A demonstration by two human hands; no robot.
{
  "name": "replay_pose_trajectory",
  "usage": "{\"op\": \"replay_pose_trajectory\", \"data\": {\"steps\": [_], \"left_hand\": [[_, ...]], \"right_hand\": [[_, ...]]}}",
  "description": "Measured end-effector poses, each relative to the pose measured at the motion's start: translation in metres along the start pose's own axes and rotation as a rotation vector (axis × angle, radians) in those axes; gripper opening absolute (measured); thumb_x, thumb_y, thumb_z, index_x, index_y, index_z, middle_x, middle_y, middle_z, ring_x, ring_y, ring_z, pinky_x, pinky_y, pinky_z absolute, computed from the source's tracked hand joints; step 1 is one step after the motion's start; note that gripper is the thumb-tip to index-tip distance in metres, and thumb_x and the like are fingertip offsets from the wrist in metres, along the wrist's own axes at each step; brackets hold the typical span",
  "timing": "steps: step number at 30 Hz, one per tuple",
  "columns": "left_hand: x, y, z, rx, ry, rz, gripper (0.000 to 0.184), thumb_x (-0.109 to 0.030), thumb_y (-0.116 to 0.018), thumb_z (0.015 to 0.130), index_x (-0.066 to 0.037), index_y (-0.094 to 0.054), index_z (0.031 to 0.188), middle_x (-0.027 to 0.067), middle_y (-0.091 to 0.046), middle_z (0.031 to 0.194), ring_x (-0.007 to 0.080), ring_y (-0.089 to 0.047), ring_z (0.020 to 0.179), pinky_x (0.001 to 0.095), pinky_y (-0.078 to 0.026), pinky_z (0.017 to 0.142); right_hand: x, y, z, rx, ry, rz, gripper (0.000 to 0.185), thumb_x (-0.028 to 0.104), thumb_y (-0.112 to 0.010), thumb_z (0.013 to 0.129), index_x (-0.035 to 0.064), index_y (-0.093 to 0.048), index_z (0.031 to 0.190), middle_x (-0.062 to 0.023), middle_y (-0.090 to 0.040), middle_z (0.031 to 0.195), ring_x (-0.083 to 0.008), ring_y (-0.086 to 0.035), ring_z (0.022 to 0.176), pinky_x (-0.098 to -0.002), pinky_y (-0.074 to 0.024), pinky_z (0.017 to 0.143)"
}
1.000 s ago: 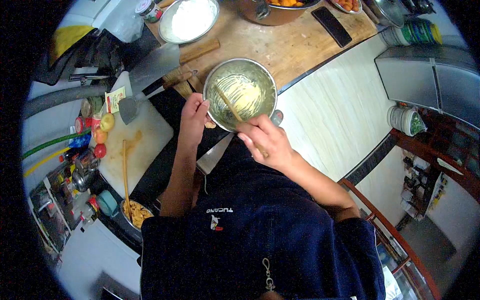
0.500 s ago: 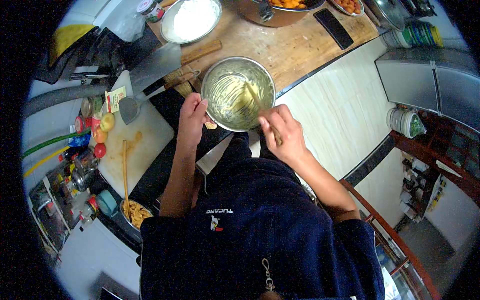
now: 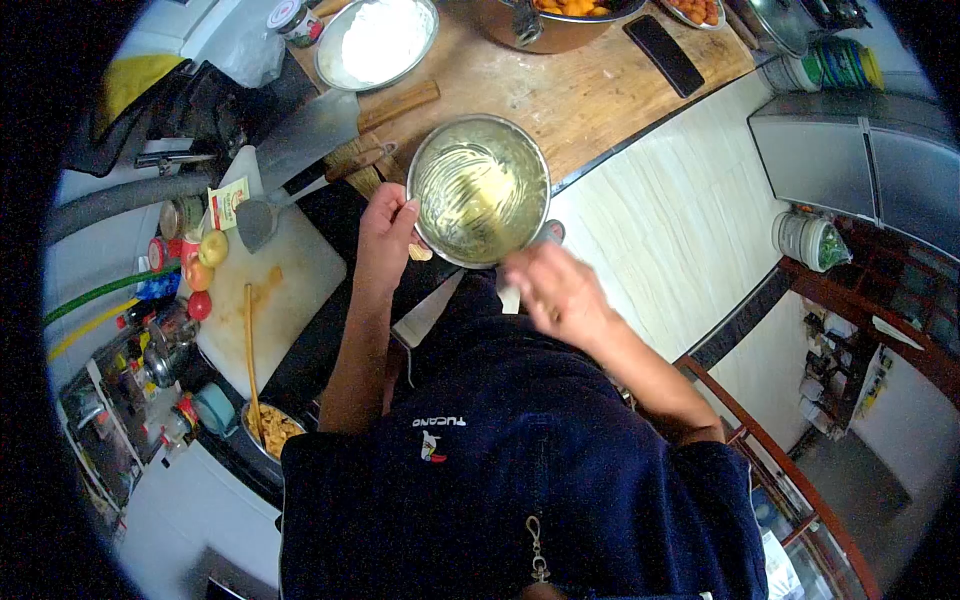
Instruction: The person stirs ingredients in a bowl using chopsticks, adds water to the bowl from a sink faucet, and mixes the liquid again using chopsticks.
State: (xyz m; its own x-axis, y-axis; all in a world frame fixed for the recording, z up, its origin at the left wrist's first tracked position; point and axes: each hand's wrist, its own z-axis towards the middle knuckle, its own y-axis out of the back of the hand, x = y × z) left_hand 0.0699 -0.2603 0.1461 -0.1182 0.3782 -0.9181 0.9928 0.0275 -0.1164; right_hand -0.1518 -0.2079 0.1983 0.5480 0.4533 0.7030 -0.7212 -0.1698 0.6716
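My left hand grips the left rim of a steel mixing bowl, thumb over the edge. Inside the bowl, a pale yellow, creamy mixture is smeared in streaks over the bottom and walls. At the bowl's lower right rim, my right hand is closed and smeared by motion. A thin wooden stick, like a chopstick, is in it, but now shows only as a blur. The bowl is held in front of my body, tilted so that its inside faces me.
A wooden board bears a bowl of white powder, a brown pot, a phone and a wooden-handled knife. Leftward are a white cutting board, a spatula and fruit.
My right hand has shifted slightly down and left with the stick, which was sharp before and is now blurred. My left hand and the bowl have stayed nearly in place.
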Motion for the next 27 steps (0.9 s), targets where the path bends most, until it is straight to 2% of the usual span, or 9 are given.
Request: {"op": "replay_pose_trajectory", "data": {"steps": [2, 6, 10, 11, 15, 19, 22, 25, 27], "left_hand": [[0.000, -0.001, -0.001, -0.015, -0.002, 0.025, 0.007, -0.006, -0.046, 0.088, -0.005, -0.045, 0.080, -0.0014, -0.046, 0.066, 0.0036, -0.045, 0.052, 0.0196, -0.043, 0.046], [0.000, -0.003, -0.002, -0.022, -0.001, 0.049, 0.007, -0.006, -0.046, 0.088, -0.005, -0.045, 0.081, -0.0009, -0.046, 0.066, 0.0040, -0.045, 0.053, 0.0199, -0.043, 0.047], [0.004, 0.001, 0.000, -0.020, -0.015, 0.087, 0.008, -0.007, -0.046, 0.088, -0.005, -0.045, 0.080, -0.0003, -0.046, 0.066, 0.0047, -0.046, 0.053, 0.0202, -0.044, 0.047], [0.003, 0.001, 0.000, -0.017, -0.016, 0.084, 0.008, -0.007, -0.047, 0.088, -0.005, -0.045, 0.080, -0.0003, -0.046, 0.066, 0.0048, -0.046, 0.053, 0.0201, -0.044, 0.047], [-0.002, 0.000, -0.003, -0.002, -0.009, 0.104, 0.008, -0.008, -0.047, 0.088, -0.004, -0.044, 0.081, -0.0004, -0.046, 0.067, 0.0051, -0.046, 0.054, 0.0199, -0.043, 0.048], [0.011, 0.016, 0.007, 0.028, -0.167, 0.408, 0.008, -0.008, -0.047, 0.088, -0.005, -0.044, 0.081, -0.0006, -0.046, 0.068, 0.0049, -0.047, 0.056, 0.0203, -0.041, 0.049], [0.000, 0.006, 0.002, 0.003, -0.078, 0.234, 0.008, -0.007, -0.047, 0.087, -0.005, -0.043, 0.081, -0.0007, -0.046, 0.068, 0.0048, -0.047, 0.057, 0.0208, -0.041, 0.049], [-0.004, 0.004, 0.002, 0.023, -0.065, 0.207, 0.007, -0.007, -0.047, 0.087, -0.005, -0.043, 0.081, -0.0008, -0.045, 0.068, 0.0047, -0.046, 0.056, 0.0206, -0.040, 0.049], [-0.006, 0.003, 0.003, 0.008, -0.056, 0.244, 0.007, -0.006, -0.047, 0.087, -0.005, -0.043, 0.081, -0.0009, -0.045, 0.068, 0.0047, -0.045, 0.056, 0.0209, -0.040, 0.049]], "right_hand": [[-0.013, 0.007, -0.001, -0.102, -0.187, 0.023, 0.011, 0.005, -0.058, 0.079, 0.0000, -0.060, 0.090, -0.0131, -0.056, 0.081, -0.0261, -0.058, 0.070, -0.0329, -0.0489, 0.059], [0.014, 0.015, -0.001, -0.058, 0.011, 0.193, 0.013, 0.005, -0.058, 0.080, -0.0026, -0.059, 0.090, -0.0149, -0.057, 0.081, -0.0267, -0.058, 0.071, -0.0325, -0.0492, 0.060], [-0.014, 0.011, -0.011, 0.001, -0.125, -0.016, 0.011, 0.004, -0.058, 0.080, -0.0005, -0.061, 0.090, -0.0130, -0.056, 0.075, -0.0250, -0.057, 0.067, -0.0320, -0.0480, 0.058], [-0.019, 0.015, -0.009, -0.124, -0.188, 0.070, 0.011, 0.003, -0.058, 0.079, 0.0003, -0.061, 0.090, -0.0128, -0.055, 0.074, -0.0245, -0.056, 0.066, -0.0315, -0.0470, 0.058], [0.009, 0.028, -0.008, -0.016, -0.165, 0.304, 0.009, 0.004, -0.057, 0.081, -0.0007, -0.062, 0.088, -0.0122, -0.059, 0.080, -0.0238, -0.057, 0.073, -0.0314, -0.0467, 0.065], [-0.027, 0.032, -0.017, -0.072, -0.211, 0.210, 0.011, 0.006, -0.056, 0.082, -0.0001, -0.061, 0.090, -0.0138, -0.058, 0.080, -0.0263, -0.057, 0.075, -0.0333, -0.0474, 0.066], [-0.028, 0.042, -0.014, -0.095, -0.233, 0.217, 0.011, 0.006, -0.057, 0.082, -0.0001, -0.062, 0.089, -0.0132, -0.058, 0.081, -0.0246, -0.057, 0.074, -0.0325, -0.0464, 0.065], [-0.018, 0.037, -0.012, 0.005, -0.241, 0.329, 0.010, 0.006, -0.057, 0.082, 0.0000, -0.063, 0.088, -0.0110, -0.059, 0.080, -0.0226, -0.058, 0.073, -0.0309, -0.0461, 0.066], [-0.037, 0.041, -0.011, -0.092, -0.322, 0.284, 0.011, 0.006, -0.057, 0.083, 0.0002, -0.063, 0.088, -0.0105, -0.060, 0.079, -0.0215, -0.058, 0.073, -0.0303, -0.0461, 0.066]]}}
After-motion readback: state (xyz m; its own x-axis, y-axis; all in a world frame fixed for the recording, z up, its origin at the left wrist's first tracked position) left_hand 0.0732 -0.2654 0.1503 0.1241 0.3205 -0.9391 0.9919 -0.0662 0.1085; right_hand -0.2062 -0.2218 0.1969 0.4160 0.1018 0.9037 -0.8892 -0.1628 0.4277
